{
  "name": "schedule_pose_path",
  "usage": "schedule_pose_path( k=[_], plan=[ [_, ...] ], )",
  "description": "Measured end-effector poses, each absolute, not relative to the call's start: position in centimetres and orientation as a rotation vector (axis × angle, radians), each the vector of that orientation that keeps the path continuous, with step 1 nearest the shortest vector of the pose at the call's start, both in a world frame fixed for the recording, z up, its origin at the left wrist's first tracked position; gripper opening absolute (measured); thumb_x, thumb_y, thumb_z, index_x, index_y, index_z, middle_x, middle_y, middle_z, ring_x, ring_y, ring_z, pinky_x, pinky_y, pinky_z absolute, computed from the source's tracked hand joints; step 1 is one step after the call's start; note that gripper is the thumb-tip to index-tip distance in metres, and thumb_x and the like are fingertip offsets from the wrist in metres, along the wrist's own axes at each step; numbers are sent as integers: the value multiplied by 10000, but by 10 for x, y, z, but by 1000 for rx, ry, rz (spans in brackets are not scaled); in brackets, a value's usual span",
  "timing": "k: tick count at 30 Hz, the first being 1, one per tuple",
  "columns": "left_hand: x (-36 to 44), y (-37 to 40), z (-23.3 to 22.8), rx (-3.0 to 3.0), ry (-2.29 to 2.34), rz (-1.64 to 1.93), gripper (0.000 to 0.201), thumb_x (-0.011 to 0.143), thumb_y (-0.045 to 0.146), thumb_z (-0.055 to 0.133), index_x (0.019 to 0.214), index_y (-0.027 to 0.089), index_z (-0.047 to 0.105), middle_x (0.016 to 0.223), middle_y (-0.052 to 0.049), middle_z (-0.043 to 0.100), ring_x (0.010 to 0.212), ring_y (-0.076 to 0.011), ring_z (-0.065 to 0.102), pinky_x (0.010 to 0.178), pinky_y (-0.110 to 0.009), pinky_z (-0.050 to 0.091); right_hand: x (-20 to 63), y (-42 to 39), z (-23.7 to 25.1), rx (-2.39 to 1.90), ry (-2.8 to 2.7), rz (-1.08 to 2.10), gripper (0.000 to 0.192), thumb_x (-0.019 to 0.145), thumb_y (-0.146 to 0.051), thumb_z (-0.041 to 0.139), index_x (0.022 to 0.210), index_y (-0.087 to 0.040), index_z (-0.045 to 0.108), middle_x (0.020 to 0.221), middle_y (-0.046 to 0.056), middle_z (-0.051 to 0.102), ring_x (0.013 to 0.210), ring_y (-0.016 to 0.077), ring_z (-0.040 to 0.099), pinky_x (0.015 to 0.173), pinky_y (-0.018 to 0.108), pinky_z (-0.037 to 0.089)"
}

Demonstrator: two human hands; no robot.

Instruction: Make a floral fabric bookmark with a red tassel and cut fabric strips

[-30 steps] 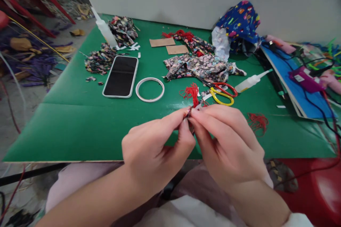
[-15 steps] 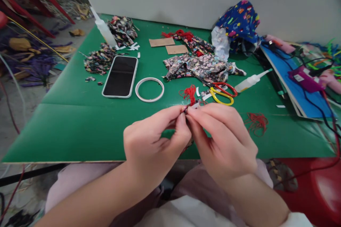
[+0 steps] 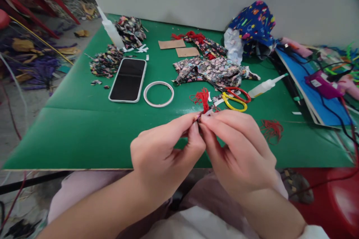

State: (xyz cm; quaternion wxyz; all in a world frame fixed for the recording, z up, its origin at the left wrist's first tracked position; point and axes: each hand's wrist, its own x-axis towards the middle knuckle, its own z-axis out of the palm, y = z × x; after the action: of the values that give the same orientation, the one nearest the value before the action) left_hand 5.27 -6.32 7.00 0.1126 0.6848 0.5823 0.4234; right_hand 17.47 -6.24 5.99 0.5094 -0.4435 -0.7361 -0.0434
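Observation:
My left hand (image 3: 168,145) and my right hand (image 3: 241,149) meet above the green table's front part, thumbs and fingertips pinched together. Between them is a small piece of dark floral fabric, mostly covered by the fingers. A red thread tassel (image 3: 205,99) sticks up from it on the far side. By my right fingertips shows a bit of white strip (image 3: 209,112). Just beyond the hands lie scissors (image 3: 235,101) with one red and one yellow handle loop, their blades partly over floral cloth (image 3: 210,71).
On the left are a phone (image 3: 128,80), a roll of white tape (image 3: 158,94), floral fabric scraps (image 3: 105,61) and a glue bottle (image 3: 112,31). At right lie another glue bottle (image 3: 266,86), red threads (image 3: 272,130) and a blue folder (image 3: 311,97). Cardboard pieces (image 3: 171,44) lie farther back.
Both hands stay pinched on the fabric piece and have shifted very slightly to the right. The red tassel now stands a little more upright. Objects on the table have not moved.

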Motion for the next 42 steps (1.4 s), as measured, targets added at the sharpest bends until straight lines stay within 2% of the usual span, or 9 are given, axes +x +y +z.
schedule_pose_path(
  k=[23,42],
  plan=[
    [52,-61,69,1978,1658,1270,192,776,191,542,837,261,710,734,67,730,573,-102,671,558,-163,527,173,-59,58,-1074,-1747,-139,148,743,-62,649,840,-173,656,782,48,667,754,165,650,688,314,575],
    [54,-62,68,1995,1664,1239,195,786,206,531,832,260,712,704,71,726,506,-83,643,549,-151,530,171,-57,52,-1072,-1697,-164,108,745,-51,614,810,-137,625,776,53,647,729,159,616,660,321,549]
  ],
)
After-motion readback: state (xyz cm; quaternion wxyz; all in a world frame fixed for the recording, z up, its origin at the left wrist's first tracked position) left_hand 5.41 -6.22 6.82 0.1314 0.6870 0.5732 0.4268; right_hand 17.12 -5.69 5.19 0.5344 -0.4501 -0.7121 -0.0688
